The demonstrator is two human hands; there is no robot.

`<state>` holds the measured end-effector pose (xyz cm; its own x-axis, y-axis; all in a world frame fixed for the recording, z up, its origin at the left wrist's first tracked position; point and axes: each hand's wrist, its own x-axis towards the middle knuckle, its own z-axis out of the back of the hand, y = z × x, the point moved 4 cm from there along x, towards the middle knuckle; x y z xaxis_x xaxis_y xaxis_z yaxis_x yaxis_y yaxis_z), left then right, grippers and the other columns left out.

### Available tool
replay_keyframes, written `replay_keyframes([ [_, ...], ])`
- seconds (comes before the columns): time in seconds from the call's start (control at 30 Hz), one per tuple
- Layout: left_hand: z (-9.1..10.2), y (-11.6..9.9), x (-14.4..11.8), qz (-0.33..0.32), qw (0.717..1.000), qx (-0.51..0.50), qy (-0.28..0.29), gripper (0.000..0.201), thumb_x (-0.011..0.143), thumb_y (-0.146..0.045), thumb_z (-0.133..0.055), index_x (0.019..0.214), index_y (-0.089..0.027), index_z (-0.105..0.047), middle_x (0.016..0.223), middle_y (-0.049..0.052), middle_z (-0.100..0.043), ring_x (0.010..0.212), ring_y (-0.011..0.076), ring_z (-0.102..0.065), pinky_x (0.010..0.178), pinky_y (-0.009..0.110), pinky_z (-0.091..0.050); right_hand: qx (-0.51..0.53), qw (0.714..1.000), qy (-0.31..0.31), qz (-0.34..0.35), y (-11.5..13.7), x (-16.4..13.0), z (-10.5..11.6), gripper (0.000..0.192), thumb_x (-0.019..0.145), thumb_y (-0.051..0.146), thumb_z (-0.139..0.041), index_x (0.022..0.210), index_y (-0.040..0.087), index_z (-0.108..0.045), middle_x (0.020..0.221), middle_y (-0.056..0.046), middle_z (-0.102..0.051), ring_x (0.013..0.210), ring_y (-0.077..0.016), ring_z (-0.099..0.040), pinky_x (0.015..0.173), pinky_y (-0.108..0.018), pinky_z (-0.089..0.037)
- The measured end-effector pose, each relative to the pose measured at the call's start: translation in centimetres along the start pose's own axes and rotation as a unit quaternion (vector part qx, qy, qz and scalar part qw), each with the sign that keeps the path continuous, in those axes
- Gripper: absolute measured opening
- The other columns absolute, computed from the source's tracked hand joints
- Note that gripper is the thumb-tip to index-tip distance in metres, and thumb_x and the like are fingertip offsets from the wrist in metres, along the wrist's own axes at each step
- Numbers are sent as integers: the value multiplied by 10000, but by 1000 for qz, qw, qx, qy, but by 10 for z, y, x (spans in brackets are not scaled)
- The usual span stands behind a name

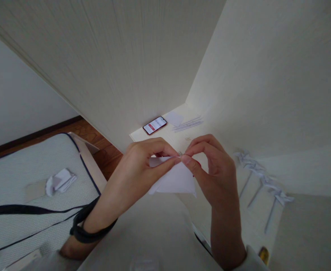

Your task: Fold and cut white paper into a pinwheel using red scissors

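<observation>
A thin, white, folded piece of paper (178, 180) is held between the hands, extending bodyward from the fingertips, its longer side roughly left to right — the left hand (140, 165) overlaps more of it. The left fingers clamp its far edge; the right hand's (217, 178) thumb and forefinger pinch there too — just beside them.

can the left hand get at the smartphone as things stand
Probably yes, once freed: the smartphone lies just beyond the left hand, with nothing visible between them. Its grip, though, is pinched on the white paper, so it would likely need to let go first.
</observation>
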<state>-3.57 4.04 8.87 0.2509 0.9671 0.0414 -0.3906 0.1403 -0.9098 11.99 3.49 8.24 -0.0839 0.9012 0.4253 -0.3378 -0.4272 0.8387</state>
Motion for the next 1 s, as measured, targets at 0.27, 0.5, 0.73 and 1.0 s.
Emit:
replay_keyframes([
  [0.27, 1, 3, 3, 45, 995, -82, 29, 118, 794, -220, -680, 687, -175, -701, 627, -27, -651, 603, 106, -608, 529, 174, -500, 55, 997, 57, 22, -5, 2, 0, 64, 840, 175, -698, 808, 225, -675, 885, 4, -588, 867, -145, -569, 796, -309, -466],
  [0.5, -2, 8, 4, 93, 976, -169, 102, 117, 762, -219, -682, 653, -178, -689, 529, -55, -582, 455, 64, -502, 441, 157, -412, 73, 988, 78, 114, -7, 8, 7, 138, 822, 126, -710, 871, 255, -701, 903, -3, -604, 838, -155, -596, 739, -321, -506],
  [0.73, -5, 8, 7, 101, 967, -192, 136, 108, 746, -183, -697, 641, -163, -688, 559, -47, -593, 502, 62, -492, 457, 149, -379, 48, 976, 110, 183, -3, 10, 7, 151, 833, 93, -693, 852, 243, -689, 886, 0, -627, 821, -139, -594, 706, -290, -504],
  [1.0, -4, 9, 5, 81, 967, -199, 139, 94, 740, -188, -718, 653, -156, -698, 619, -22, -654, 602, 95, -571, 574, 185, -447, 52, 981, 124, 138, -5, 9, 8, 26, 849, 232, -711, 858, 237, -687, 899, -19, -631, 833, -164, -604, 737, -325, -518],
])
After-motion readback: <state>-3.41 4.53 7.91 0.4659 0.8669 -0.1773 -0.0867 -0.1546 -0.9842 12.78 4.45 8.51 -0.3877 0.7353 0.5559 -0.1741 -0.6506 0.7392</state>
